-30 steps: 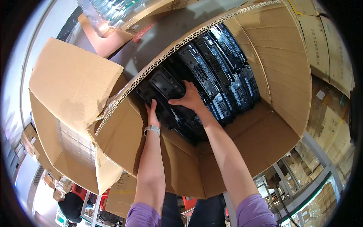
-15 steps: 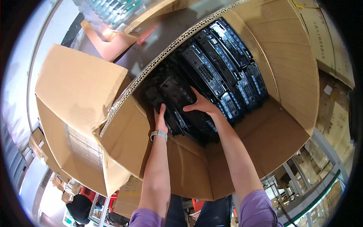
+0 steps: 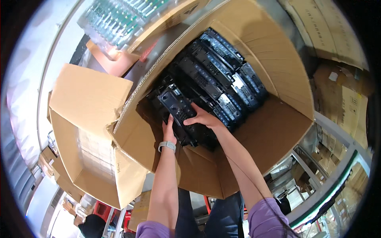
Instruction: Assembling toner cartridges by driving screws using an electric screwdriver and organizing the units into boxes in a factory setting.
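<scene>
A large open cardboard box (image 3: 254,139) stands in front of me, with rows of black molded plastic units (image 3: 216,73) packed along its far side. Inside it, at the left end of the rows, both hands grip one long black plastic unit (image 3: 176,104) between them. My left hand (image 3: 169,131), with a grey watch at its wrist, is closed on the unit's near left side, its thumb pointing up. My right hand (image 3: 203,119) holds the right side, thumb and fingers spread around it. The unit's underside and some fingertips are hidden.
Another open carton (image 3: 91,158) adjoins on the left. Beyond the box lie a pink foam piece (image 3: 107,59) and a clear-wrapped stack of green boards (image 3: 123,20). A grey metal rail (image 3: 337,137) runs at the right, beside stacked cartons (image 3: 351,119).
The held unit now stands out more distinctly above its neighbours, tilted, with both hands still on it. My view has shifted, so the box appears farther left and smaller.
</scene>
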